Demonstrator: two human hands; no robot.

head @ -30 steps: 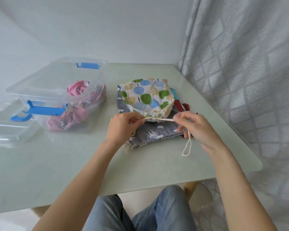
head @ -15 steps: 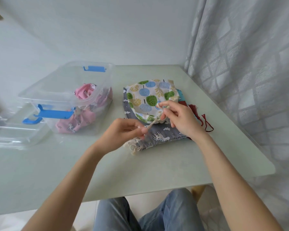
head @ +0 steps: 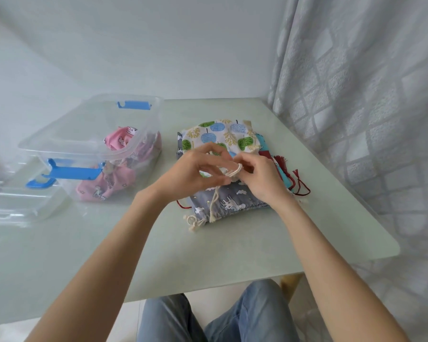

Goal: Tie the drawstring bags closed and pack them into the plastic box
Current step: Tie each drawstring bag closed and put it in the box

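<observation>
Both hands closed together over the tree-print bag [head: 223, 134] atop the worktop [head: 232, 243] pile, left hand [head: 193, 172] pinching cord [head: 234, 172], right hand [head: 260, 177] with cord looped round a finger; slack could undo the knot.

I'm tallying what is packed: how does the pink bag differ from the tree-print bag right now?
The pink bag lies inside the plastic box; the tree-print bag sits outside it on the grey bag. No hand touches the pink bag; the left hand and right hand work the tree-print bag's cord. Both are printed fabric.
</observation>
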